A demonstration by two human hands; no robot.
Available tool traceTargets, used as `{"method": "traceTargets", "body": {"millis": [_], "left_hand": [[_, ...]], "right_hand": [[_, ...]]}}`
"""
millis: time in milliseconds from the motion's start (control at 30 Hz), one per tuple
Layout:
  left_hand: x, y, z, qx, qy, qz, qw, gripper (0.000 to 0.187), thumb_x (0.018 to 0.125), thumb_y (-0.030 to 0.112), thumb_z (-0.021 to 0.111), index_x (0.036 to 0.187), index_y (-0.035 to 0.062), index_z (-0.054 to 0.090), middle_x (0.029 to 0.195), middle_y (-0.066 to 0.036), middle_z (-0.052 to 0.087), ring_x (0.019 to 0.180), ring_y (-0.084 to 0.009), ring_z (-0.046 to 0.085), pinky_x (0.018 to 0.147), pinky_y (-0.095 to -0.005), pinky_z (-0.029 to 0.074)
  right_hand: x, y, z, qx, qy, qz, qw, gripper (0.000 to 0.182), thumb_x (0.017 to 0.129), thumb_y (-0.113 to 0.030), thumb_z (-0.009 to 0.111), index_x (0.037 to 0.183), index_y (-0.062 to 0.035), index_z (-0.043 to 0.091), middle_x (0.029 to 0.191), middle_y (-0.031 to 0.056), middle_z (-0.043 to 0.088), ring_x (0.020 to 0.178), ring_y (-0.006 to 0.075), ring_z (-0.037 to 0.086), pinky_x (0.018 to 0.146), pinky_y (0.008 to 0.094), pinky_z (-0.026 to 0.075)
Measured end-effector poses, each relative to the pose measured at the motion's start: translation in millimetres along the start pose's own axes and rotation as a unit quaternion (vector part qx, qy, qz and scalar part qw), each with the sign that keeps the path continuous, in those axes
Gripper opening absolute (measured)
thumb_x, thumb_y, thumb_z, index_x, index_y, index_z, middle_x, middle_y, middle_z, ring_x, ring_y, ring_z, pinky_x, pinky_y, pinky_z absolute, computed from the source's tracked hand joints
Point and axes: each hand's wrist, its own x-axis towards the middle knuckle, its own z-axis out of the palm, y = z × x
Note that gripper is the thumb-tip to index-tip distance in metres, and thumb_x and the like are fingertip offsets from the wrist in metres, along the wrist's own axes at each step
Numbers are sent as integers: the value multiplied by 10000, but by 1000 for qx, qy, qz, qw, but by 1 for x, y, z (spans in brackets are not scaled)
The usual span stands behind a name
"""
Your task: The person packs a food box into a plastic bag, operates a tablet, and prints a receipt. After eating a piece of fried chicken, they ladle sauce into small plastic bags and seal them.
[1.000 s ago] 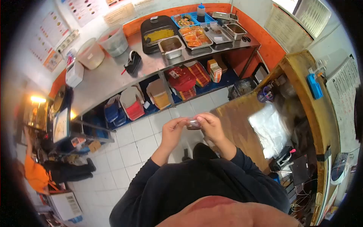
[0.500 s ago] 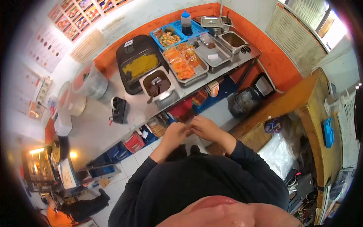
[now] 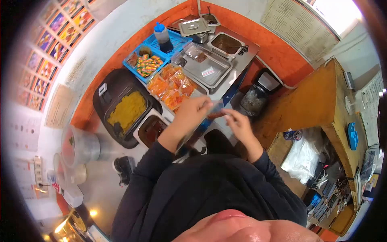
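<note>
A small piece of clear plastic (image 3: 216, 108), perhaps a bag, is stretched between my hands above the table's front edge. My left hand (image 3: 192, 115) pinches its left side, over the front of a metal tray holding orange packets (image 3: 171, 86). On the other side, my right hand (image 3: 240, 124) is closed at the fingertips on the plastic's edge. Beyond my hands lies a shallow metal tray (image 3: 219, 78) with a white label and a few small packets in it. To the left of my left forearm is a metal container of dark red-brown sauce (image 3: 151, 128).
A black tray (image 3: 105, 105) bears yellow food. A blue basket (image 3: 141, 76) holds colourful packets beside a blue-capped bottle (image 3: 162, 38). A tape dispenser (image 3: 123, 169) and plastic tubs (image 3: 82, 147) stand left. A wooden cabinet (image 3: 306, 103) and black bin (image 3: 256, 94) are right.
My body and view have turned and moved closer to the table's right part. My hands, together before, are now apart with clear plastic showing between them.
</note>
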Motion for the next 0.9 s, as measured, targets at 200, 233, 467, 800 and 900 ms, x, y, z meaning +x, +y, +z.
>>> {"method": "traceTargets", "body": {"millis": [200, 233, 467, 800, 900], "left_hand": [[148, -34, -23, 18, 3, -48, 999, 138, 810, 205, 616, 816, 67, 600, 522, 71, 296, 487, -44, 271, 441, -251, 198], [172, -53, -20, 19, 10, -54, 998, 138, 810, 205, 616, 816, 67, 600, 522, 71, 296, 487, -44, 271, 441, -251, 198], [297, -242, -2, 42, 97, -154, 982, 252, 720, 227, 689, 882, 49, 613, 598, -55, 509, 536, -159, 461, 507, -317, 373], [223, -217, 80, 205, 34, -198, 958, 215, 700, 194, 676, 830, 68, 560, 738, -116, 562, 729, -290, 572, 644, -372, 449], [224, -216, 81, 214, 12, -256, 943, 134, 711, 133, 644, 797, 64, 567, 814, -113, 566, 787, -304, 564, 670, -372, 441]], "right_hand": [[62, 77, -47, 86, 56, 90, 991, 204, 887, -161, 517, 985, -12, 616, 646, -11, 537, 588, 51, 483, 542, 195, 386], [76, 94, -55, 104, 48, 110, 987, 211, 890, -168, 513, 982, -8, 615, 653, -11, 541, 592, 50, 483, 543, 194, 385], [192, 151, -113, 88, -101, 180, 974, 209, 886, -179, 511, 979, -24, 615, 640, -1, 540, 602, 65, 500, 557, 209, 399], [266, 150, -118, 83, -256, 171, 948, 206, 878, -166, 516, 990, -20, 608, 683, 25, 581, 618, 79, 538, 572, 217, 426], [277, 135, -112, 73, -313, 153, 935, 206, 879, -165, 514, 990, -19, 608, 719, 40, 603, 633, 80, 548, 580, 222, 439]]}}
